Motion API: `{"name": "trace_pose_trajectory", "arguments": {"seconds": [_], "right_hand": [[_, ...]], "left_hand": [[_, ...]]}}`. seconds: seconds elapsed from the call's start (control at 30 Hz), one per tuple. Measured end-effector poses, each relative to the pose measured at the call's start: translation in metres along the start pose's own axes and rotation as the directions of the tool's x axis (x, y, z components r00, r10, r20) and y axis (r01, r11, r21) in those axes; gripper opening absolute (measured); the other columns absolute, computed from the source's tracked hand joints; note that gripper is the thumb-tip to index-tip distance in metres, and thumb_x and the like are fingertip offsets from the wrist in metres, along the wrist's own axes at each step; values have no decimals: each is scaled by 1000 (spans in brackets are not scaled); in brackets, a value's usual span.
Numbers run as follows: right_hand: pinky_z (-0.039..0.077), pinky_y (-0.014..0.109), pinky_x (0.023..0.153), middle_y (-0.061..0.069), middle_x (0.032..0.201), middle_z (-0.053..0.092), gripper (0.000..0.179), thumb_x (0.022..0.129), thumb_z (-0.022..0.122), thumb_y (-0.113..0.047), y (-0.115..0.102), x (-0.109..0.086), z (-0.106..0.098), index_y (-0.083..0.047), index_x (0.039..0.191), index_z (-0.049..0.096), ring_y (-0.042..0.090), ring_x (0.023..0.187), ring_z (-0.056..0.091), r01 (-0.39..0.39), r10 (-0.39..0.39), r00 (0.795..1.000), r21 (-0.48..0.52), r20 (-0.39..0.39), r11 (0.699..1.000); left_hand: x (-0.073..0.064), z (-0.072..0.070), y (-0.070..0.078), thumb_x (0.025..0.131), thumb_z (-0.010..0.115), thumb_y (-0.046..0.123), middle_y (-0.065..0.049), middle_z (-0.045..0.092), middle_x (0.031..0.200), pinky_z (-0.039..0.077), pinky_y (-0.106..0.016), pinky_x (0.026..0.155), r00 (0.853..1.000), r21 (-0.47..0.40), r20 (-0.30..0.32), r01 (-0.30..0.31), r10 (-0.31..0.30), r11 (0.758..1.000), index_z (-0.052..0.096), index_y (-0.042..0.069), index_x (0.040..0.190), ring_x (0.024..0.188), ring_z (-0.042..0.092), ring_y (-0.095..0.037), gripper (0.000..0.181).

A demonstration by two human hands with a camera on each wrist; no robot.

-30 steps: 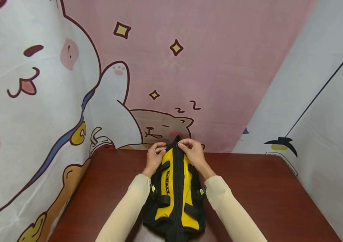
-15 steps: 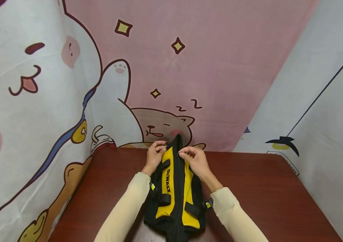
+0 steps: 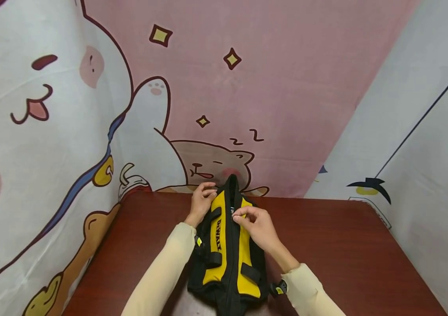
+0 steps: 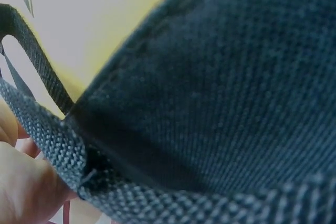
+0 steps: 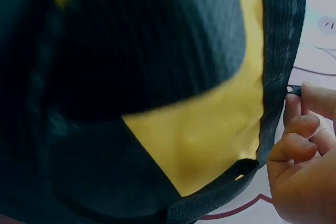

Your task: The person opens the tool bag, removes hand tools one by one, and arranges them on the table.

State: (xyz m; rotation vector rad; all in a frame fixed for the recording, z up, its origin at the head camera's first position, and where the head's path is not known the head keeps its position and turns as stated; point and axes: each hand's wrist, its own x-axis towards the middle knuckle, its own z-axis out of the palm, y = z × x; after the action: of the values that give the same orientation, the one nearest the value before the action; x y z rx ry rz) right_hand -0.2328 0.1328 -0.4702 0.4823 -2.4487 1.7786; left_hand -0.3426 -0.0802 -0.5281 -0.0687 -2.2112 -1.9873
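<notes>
A yellow and black tool bag (image 3: 228, 250) lies lengthwise on the dark red table (image 3: 346, 254), its far end raised. My left hand (image 3: 202, 199) grips the far left end of the bag, fingers curled on the black fabric (image 4: 210, 103). My right hand (image 3: 253, 219) pinches the small zipper pull (image 5: 294, 89) on the bag's black top seam, about a third of the way back from the far end. The bag's yellow side panel (image 5: 210, 135) fills the right wrist view.
Cartoon-print cloth (image 3: 89, 109) hangs behind and to the left of the table, and a white cloth (image 3: 425, 131) on the right. Bare table top lies on both sides of the bag. The table's front edge is out of view.
My right hand has slid toward me along the bag's top seam with the zipper pull pinched. My left hand has stayed at the far end.
</notes>
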Motion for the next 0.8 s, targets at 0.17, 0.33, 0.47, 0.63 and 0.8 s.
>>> {"name": "trace_pose_trajectory", "arguments": {"seconds": [0.17,0.33,0.47,0.63,0.8], "right_hand": [[48,25,69,10,99,77,7,103,78,-11,-7,-19,0,-6,104,83,14,73,56,8,-9,999,13,46,1000],[44,24,65,10,98,77,8,104,77,-12,-13,-38,1,-6,105,83,13,66,51,-2,0,995,26,95,1000],[39,23,59,8,79,66,8,103,78,-12,-20,-54,2,-5,105,82,10,58,42,-36,31,992,43,121,998],[36,21,55,-1,65,52,8,102,80,-12,-28,-75,4,-5,104,82,6,54,37,-111,100,983,67,153,992],[32,21,50,-3,61,46,10,101,80,-14,-35,-94,6,-4,105,81,4,52,36,-155,132,972,109,195,982]], "left_hand": [[0,-2,1,107,67,-4,-24,78,127,61,-32,90,1000,-13,12,8,-8,1000,67,-2,141,116,73,-39,35],[0,-3,1,107,66,-5,-24,78,127,61,-31,89,1000,-9,15,5,-5,1000,66,-4,141,114,74,-39,35],[1,-3,1,107,66,-5,-24,78,126,60,-31,87,1000,1,10,0,0,1000,66,-4,140,113,74,-38,34],[1,-2,1,107,66,-5,-23,79,127,60,-29,86,1000,2,11,11,-11,1000,67,-4,139,113,74,-37,33],[3,-2,0,107,66,-4,-23,78,127,60,-30,87,1000,2,15,16,-16,1000,67,-4,140,112,74,-36,33]]}}
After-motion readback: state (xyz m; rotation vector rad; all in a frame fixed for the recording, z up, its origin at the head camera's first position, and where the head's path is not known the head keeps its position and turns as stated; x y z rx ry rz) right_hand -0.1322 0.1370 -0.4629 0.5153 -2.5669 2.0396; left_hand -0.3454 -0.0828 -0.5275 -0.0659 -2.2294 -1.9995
